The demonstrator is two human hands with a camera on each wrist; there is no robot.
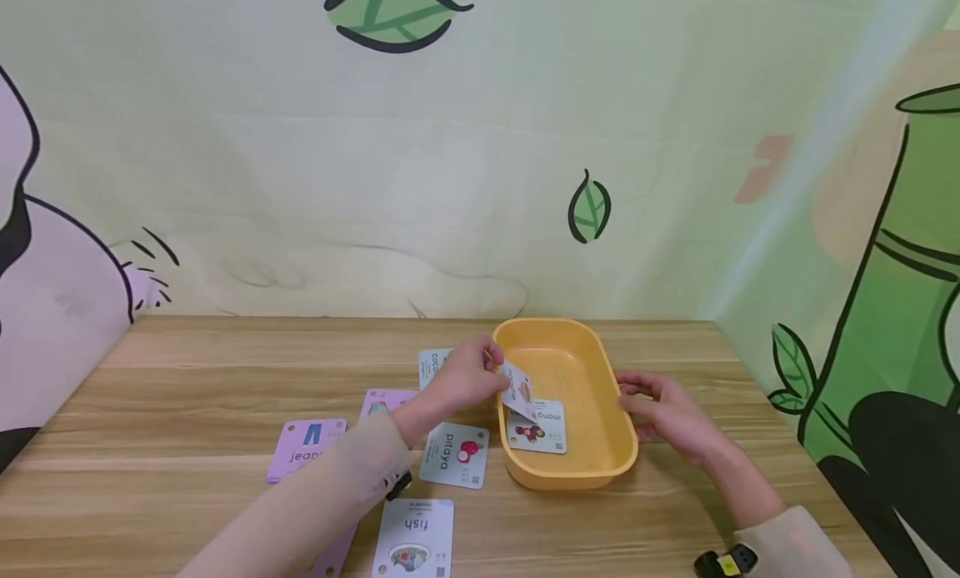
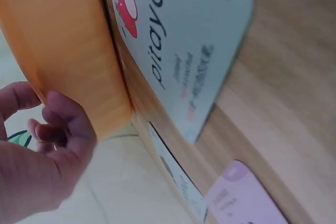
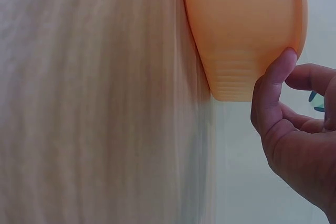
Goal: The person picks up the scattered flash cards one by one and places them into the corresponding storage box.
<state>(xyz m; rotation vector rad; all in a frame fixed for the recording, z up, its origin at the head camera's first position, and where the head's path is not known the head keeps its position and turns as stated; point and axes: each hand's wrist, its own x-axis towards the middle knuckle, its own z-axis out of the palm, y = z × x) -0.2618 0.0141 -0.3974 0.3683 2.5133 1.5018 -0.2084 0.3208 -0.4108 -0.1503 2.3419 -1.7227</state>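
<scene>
My left hand (image 1: pixel 468 374) is at the left rim of a yellow plastic basin (image 1: pixel 618 432), its thumb and fingertips at the edge of a tilted white picture card (image 1: pixel 519 389). That card slants down into the basin, overlapping a flat white card (image 1: pixel 538 432) with a dark red fruit picture and letters beginning "mang". From the left wrist, the hand (image 2: pixel 47 145) shows at the basin's rim, and the basin wall hides the card. My right hand (image 1: pixel 667 411) grips the basin's right rim. In the right wrist view, the thumb (image 3: pixel 278 72) presses the outer wall just under the rim.
Left of the basin lie a "pitaya" card (image 1: pixel 455 455), a partly covered coconut card (image 1: pixel 432 365) and a "fish" card (image 1: pixel 414 536). A purple "jeans" card (image 1: pixel 300 446) and other purple cards lie around the left forearm. Behind the wooden table (image 1: pixel 210 369) hangs a printed backdrop.
</scene>
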